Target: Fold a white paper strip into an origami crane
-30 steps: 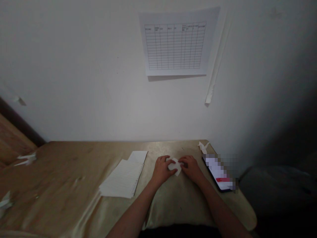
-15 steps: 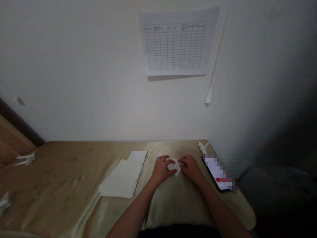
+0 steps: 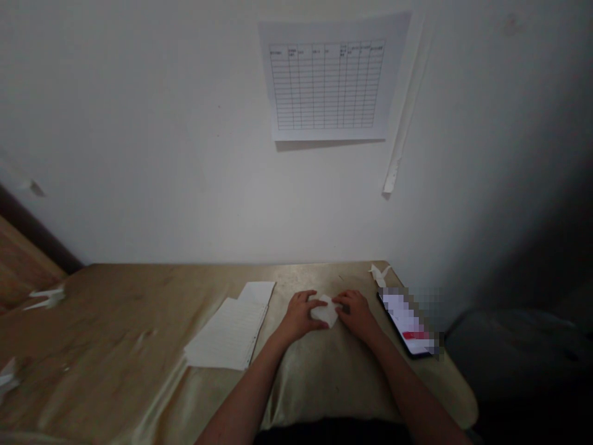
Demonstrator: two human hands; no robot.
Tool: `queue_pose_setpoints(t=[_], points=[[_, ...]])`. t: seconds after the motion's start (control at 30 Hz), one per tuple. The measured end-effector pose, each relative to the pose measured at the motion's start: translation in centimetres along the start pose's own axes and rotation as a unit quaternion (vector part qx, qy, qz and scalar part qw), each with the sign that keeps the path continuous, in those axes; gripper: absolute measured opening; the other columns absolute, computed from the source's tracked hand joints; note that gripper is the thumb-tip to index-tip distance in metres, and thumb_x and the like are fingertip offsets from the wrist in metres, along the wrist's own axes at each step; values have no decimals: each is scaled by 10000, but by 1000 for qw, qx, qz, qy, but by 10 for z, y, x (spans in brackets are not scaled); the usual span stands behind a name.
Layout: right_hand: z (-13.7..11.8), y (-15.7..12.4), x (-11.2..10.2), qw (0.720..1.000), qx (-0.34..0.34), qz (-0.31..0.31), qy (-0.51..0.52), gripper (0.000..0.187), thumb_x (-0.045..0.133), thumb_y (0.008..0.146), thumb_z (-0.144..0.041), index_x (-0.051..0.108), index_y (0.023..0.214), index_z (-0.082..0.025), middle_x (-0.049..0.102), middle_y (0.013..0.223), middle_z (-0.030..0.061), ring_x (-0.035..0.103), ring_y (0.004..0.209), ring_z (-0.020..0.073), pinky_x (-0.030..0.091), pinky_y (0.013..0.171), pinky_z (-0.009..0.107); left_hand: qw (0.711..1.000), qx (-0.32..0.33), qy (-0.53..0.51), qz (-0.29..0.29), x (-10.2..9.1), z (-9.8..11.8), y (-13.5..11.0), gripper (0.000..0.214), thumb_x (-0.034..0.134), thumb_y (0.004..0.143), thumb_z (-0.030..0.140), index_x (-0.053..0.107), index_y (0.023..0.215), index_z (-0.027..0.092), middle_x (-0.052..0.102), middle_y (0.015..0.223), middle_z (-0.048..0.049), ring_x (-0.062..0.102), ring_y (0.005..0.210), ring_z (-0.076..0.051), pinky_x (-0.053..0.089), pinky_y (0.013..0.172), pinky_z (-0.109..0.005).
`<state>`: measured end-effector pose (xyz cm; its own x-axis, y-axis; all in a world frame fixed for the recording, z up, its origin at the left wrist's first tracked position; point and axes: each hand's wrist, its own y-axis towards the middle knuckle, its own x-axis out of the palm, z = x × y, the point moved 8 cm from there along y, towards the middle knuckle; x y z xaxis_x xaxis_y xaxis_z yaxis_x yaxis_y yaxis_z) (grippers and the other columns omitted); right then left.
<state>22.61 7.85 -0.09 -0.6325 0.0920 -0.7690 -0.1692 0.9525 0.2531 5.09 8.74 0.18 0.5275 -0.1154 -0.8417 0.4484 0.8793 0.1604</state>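
A small piece of white folded paper [image 3: 326, 310] lies on the cloth-covered table between my two hands. My left hand [image 3: 302, 313] grips its left side, with the thumb along the near edge and the index finger over the far part. On the other side, my right hand [image 3: 353, 309] pinches the paper's right edge with bent fingers. Part of the paper is hidden under the fingers, so its exact folds cannot be made out.
Left of my hands lies a stack of lined paper sheets [image 3: 227, 334]. A phone [image 3: 407, 324] with a lit screen rests to the right, near a white paper scrap [image 3: 378, 275]. More folded paper [image 3: 49, 298] is at the far left. A printed table sheet [image 3: 328, 86] hangs on the wall.
My left thumb and fingers have shifted slightly left and down along the paper, showing a bit more of it. My right hand has barely moved.
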Motion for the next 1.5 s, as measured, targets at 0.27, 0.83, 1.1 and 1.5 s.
queue_pose_setpoints(t=[0.27, 0.83, 1.1, 1.5], points=[[-1, -1, 0, 1000, 5, -11, -2, 279, 723, 834, -250, 798, 1103, -265, 729, 1168, 79, 599, 1170, 284, 411, 1077, 451, 1000, -5, -1, 6, 1, 2, 0, 588, 961, 643, 444, 787, 1197, 347, 597, 1467, -89, 502, 1382, -352, 378, 1193, -510], [-8, -4, 0, 1000, 1, -20, -17, 364, 825, 798, -385, 778, 1144, -286, 693, 1179, 74, 582, 1181, 283, 391, 1087, 450, 999, 13, 10, 34, 0, 3, -2, 295, 818, 844, 406, 818, 1132, 341, 600, 1466, -87, 526, 1374, -326, 405, 1188, -514], [-9, -5, 0, 999, 9, -21, -23, 397, 844, 778, -365, 768, 1156, -270, 676, 1193, 85, 568, 1192, 297, 386, 1099, 460, 998, -21, 26, 51, 0, 2, -1, 359, 823, 835, 304, 800, 1190, 350, 557, 1503, -101, 491, 1397, -355, 410, 1185, -518], [-7, -3, 2, 999, 17, -33, -24, 424, 840, 771, -335, 755, 1182, -275, 669, 1209, 81, 556, 1213, 293, 376, 1107, 450, 993, -31, 91, 69, -2, 11, 0, 420, 734, 908, 342, 726, 1328, 350, 510, 1534, -116, 476, 1386, -367, 397, 1176, -529]])
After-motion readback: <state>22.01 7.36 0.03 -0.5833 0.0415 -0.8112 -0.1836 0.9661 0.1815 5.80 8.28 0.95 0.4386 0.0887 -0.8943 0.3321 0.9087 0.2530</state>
